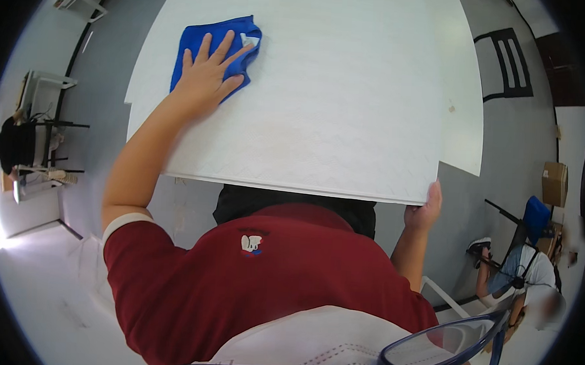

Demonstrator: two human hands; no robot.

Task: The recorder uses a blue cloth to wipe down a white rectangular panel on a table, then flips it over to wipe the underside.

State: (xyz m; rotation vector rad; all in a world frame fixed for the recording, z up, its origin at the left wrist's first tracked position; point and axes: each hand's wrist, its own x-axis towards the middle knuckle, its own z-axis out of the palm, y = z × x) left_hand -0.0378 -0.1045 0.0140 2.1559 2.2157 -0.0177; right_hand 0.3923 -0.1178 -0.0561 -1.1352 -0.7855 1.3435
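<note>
My left hand lies flat with its fingers spread on a blue cloth. The cloth is partly folded along its right side, and a small white tag shows there. Beneath it is a large white panel with a faint zigzag pattern on its surface. My right hand grips the panel's near right corner, its thumb on the side edge and its curled fingers partly hidden below.
A white tabletop extends past the panel on the right. Beyond it stands a black slatted chair. Farther right are a cardboard box and a seated person. Another person sits at the far left near white tables.
</note>
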